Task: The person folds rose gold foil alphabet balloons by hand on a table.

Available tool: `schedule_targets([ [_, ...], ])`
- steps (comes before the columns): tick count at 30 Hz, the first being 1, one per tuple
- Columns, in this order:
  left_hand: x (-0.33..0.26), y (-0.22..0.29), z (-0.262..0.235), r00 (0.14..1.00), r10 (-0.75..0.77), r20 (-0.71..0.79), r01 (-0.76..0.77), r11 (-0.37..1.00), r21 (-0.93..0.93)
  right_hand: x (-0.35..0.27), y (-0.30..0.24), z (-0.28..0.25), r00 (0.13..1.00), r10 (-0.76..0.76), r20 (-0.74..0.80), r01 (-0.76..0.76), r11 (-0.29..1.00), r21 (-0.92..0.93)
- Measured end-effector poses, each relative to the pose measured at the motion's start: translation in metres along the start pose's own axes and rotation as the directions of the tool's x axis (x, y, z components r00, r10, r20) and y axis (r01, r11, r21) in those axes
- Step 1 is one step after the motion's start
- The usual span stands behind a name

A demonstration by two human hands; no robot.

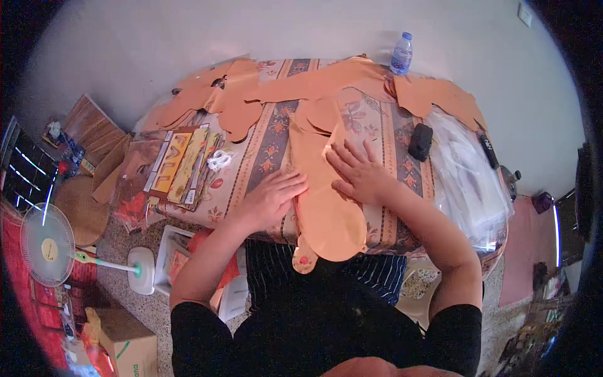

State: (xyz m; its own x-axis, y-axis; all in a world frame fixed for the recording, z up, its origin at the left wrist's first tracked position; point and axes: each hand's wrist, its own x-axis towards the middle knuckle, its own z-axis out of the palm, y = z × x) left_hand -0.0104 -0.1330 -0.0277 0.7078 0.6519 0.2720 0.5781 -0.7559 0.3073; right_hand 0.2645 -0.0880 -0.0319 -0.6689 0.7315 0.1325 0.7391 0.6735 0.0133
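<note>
A long tan-orange cutout sheet (333, 223) with a rounded end lies in front of me, that end hanging over the table's near edge. My left hand (274, 200) rests along its left edge, fingers stretched out and holding nothing. On its right side my right hand (361, 174) lies flat, fingers spread and pointing away from me. A smaller round tab (304, 259) with a red mark sticks out from under the sheet at the lower left. Another tan cutout (318, 115) overlaps the far end of the sheet.
More tan cutouts (235, 94) spread across the back of the patterned tablecloth (254, 166). Printed packs (181, 166) and white string (219, 161) lie left. A black object (420, 141), clear plastic bags (468, 182) and a bottle (402, 55) stand right. A fan (48, 246) is on the left.
</note>
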Motion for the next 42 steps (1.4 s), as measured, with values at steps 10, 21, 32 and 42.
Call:
schedule_targets([
  [10,-0.023,0.056,-0.018,0.969,-0.061,0.240,0.036,0.994,0.106,-0.023,-0.017,-0.004,0.998,-0.062,0.028,0.060,0.997,0.041],
  [21,-0.010,0.046,0.008,0.994,0.101,-0.036,-0.100,0.995,0.028,-0.024,-0.019,-0.006,0.998,-0.051,0.047,0.049,0.998,0.043],
  [32,0.004,0.044,0.000,0.997,-0.028,-0.071,0.010,0.969,-0.248,-0.027,0.005,-0.003,0.999,-0.034,0.010,0.024,0.854,0.520],
  [42,0.012,0.010,0.017,0.883,-0.445,-0.146,0.336,0.819,-0.464,-0.025,0.022,-0.023,0.984,-0.170,0.056,0.017,0.401,0.916],
])
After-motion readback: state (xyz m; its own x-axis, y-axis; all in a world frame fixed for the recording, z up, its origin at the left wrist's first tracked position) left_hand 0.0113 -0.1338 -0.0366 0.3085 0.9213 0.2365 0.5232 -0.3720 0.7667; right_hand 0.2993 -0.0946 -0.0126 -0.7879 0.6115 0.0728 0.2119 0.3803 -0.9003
